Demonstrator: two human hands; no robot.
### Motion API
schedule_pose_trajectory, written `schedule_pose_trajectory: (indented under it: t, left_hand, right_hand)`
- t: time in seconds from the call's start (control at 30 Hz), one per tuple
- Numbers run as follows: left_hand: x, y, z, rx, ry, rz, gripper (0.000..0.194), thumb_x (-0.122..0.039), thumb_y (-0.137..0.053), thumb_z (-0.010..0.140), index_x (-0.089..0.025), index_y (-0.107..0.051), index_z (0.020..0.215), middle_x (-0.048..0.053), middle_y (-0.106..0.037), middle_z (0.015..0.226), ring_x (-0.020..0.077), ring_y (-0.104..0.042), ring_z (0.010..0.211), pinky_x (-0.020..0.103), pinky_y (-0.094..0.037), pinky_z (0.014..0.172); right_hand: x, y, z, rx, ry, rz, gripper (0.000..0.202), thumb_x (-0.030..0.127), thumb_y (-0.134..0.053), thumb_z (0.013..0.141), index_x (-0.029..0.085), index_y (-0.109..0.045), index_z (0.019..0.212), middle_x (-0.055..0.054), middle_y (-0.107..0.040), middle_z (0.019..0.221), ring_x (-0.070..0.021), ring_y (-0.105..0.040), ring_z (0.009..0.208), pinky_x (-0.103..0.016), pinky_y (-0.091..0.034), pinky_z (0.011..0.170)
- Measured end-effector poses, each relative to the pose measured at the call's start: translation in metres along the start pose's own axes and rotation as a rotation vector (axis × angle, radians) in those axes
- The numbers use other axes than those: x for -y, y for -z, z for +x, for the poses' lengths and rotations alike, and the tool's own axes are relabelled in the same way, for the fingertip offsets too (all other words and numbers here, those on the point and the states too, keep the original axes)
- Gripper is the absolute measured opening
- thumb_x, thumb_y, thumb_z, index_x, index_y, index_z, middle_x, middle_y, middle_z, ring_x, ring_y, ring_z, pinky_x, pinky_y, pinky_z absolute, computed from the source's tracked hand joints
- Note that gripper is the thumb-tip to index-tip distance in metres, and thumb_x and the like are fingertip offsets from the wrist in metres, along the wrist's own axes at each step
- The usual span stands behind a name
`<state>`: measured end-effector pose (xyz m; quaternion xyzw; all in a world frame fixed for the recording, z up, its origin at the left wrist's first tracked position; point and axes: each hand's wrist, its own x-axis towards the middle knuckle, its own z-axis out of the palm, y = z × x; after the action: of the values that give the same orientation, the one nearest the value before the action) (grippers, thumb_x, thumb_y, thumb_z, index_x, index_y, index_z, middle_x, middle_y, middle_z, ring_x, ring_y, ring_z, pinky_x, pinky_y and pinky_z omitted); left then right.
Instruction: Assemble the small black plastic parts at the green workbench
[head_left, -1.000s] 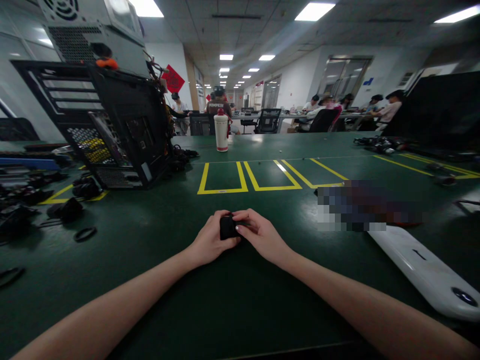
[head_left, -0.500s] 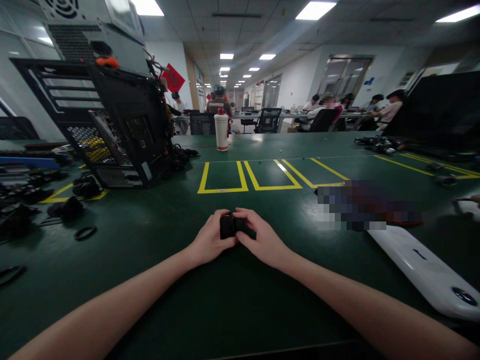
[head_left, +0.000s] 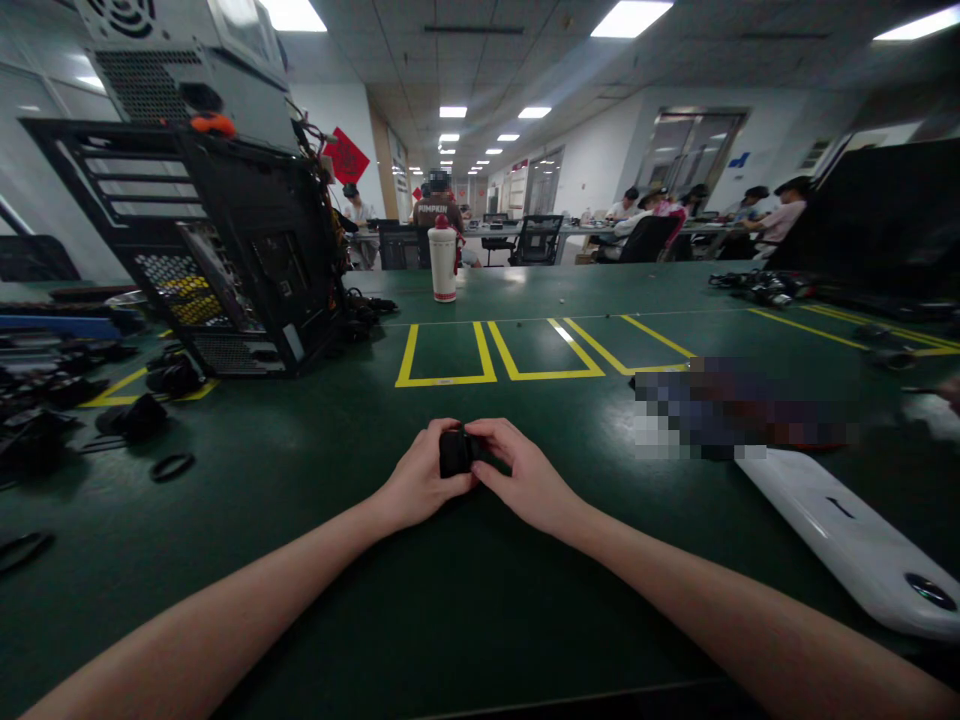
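Note:
A small black rounded object point(head_left: 454, 455) sits between my two hands, just above or on the green table point(head_left: 480, 600); its exact kind does not show. My left hand point(head_left: 420, 475) is closed round its left side, thumb below and fingers over the top. From the other side, my right hand point(head_left: 521, 470) pinches the object's right end with thumb and fingertips. The fingers hide part of the object, and I cannot tell whether it touches the table.
Left stands an open black computer case point(head_left: 247, 250), with black parts and a black ring point(head_left: 172, 467) near it. Yellow tape outlines point(head_left: 446, 381) and a white cup point(head_left: 444, 262) lie ahead. At right are a white device point(head_left: 840, 530), a pixelated item and another person's hand point(head_left: 951, 392).
My right fingers have shifted slightly against the black object, which has barely moved. At the far right edge, the other person's hand has moved.

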<state>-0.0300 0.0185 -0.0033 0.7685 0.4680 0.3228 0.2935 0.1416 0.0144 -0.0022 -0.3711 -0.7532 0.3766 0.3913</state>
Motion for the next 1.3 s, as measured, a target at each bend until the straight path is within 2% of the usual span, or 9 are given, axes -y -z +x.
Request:
schedule_pose_trajectory:
  t: [0.23,0.33,0.43,0.5,0.8,0.93,1.07,1.17,1.3]
  left_hand:
    - [0.002,-0.001,0.0,-0.009,0.031,-0.012,0.053,-0.033,-0.062,0.07,-0.019,-0.038,0.115,0.009,-0.048,0.11,0.0249,-0.05,0.099,0.041,-0.044,0.082]
    - [-0.001,0.0,0.0,0.0,0.031,-0.012,0.052,-0.032,-0.061,0.07,-0.02,-0.039,0.115,0.009,-0.049,0.109,0.0248,-0.051,0.099,0.041,-0.044,0.082]
    - [-0.003,0.001,-0.001,0.02,0.04,-0.01,0.051,-0.032,-0.061,0.071,-0.019,-0.038,0.115,0.01,-0.049,0.11,0.0253,-0.05,0.1,0.042,-0.043,0.083]
    - [-0.003,0.001,-0.001,0.017,0.033,-0.012,0.051,-0.031,-0.061,0.071,-0.019,-0.039,0.115,0.009,-0.049,0.11,0.0253,-0.049,0.101,0.042,-0.043,0.084]
    - [0.001,0.0,-0.001,0.007,0.032,-0.017,0.054,-0.035,-0.061,0.071,-0.02,-0.037,0.116,0.009,-0.049,0.109,0.0238,-0.05,0.099,0.039,-0.044,0.081]
    - [0.001,0.0,-0.001,0.017,0.029,-0.001,0.054,-0.035,-0.061,0.071,-0.02,-0.037,0.117,0.009,-0.049,0.108,0.0237,-0.05,0.098,0.039,-0.044,0.082]
    - [0.001,0.0,-0.001,-0.001,0.01,0.025,0.052,-0.031,-0.061,0.07,-0.019,-0.038,0.115,0.008,-0.049,0.107,0.023,-0.05,0.096,0.038,-0.043,0.083]
    - [0.001,0.0,-0.001,0.005,0.004,0.028,0.051,-0.028,-0.061,0.069,-0.019,-0.038,0.115,0.008,-0.049,0.107,0.0229,-0.05,0.096,0.038,-0.043,0.083]
    - [-0.001,0.001,-0.001,0.017,0.01,0.01,0.052,-0.03,-0.061,0.07,-0.019,-0.038,0.116,0.008,-0.049,0.109,0.0233,-0.05,0.098,0.037,-0.043,0.082]
  right_hand:
    - [0.007,0.001,-0.002,-0.008,0.002,0.063,0.014,0.015,-0.046,0.081,0.022,-0.05,0.092,-0.003,-0.05,0.111,-0.0163,-0.052,0.105,-0.037,-0.043,0.093]
    - [0.006,0.002,0.0,-0.013,-0.008,0.052,0.021,0.013,-0.047,0.08,0.023,-0.05,0.098,-0.003,-0.051,0.108,-0.0161,-0.052,0.104,-0.037,-0.043,0.094]
    - [0.003,0.001,0.001,-0.02,-0.014,0.047,0.037,0.011,-0.048,0.079,0.024,-0.044,0.113,-0.003,-0.049,0.113,-0.0165,-0.048,0.11,-0.038,-0.039,0.098]
    - [0.003,0.0,0.0,-0.023,-0.009,0.014,0.04,0.01,-0.048,0.078,0.024,-0.045,0.115,-0.004,-0.046,0.116,-0.0171,-0.047,0.111,-0.039,-0.037,0.099]
    - [0.011,0.002,-0.002,0.016,-0.052,0.048,0.018,0.017,-0.046,0.081,0.022,-0.049,0.098,-0.004,-0.05,0.111,-0.0176,-0.052,0.104,-0.039,-0.045,0.091]
    - [0.006,0.001,0.001,0.018,-0.064,0.047,0.027,0.014,-0.047,0.08,0.023,-0.048,0.105,-0.003,-0.05,0.111,-0.0172,-0.05,0.107,-0.037,-0.043,0.093]
    - [0.001,-0.001,0.002,-0.012,-0.007,-0.002,0.038,0.008,-0.049,0.076,0.023,-0.047,0.111,-0.004,-0.047,0.112,-0.0162,-0.049,0.107,-0.036,-0.039,0.098]
    - [0.002,-0.002,0.001,-0.019,0.012,-0.029,0.037,0.007,-0.05,0.074,0.022,-0.049,0.107,-0.004,-0.047,0.111,-0.0168,-0.049,0.107,-0.037,-0.039,0.097]
    - [0.006,-0.001,0.0,0.002,-0.01,0.034,0.024,0.014,-0.047,0.079,0.022,-0.05,0.101,-0.004,-0.048,0.115,-0.0168,-0.051,0.107,-0.037,-0.043,0.093]
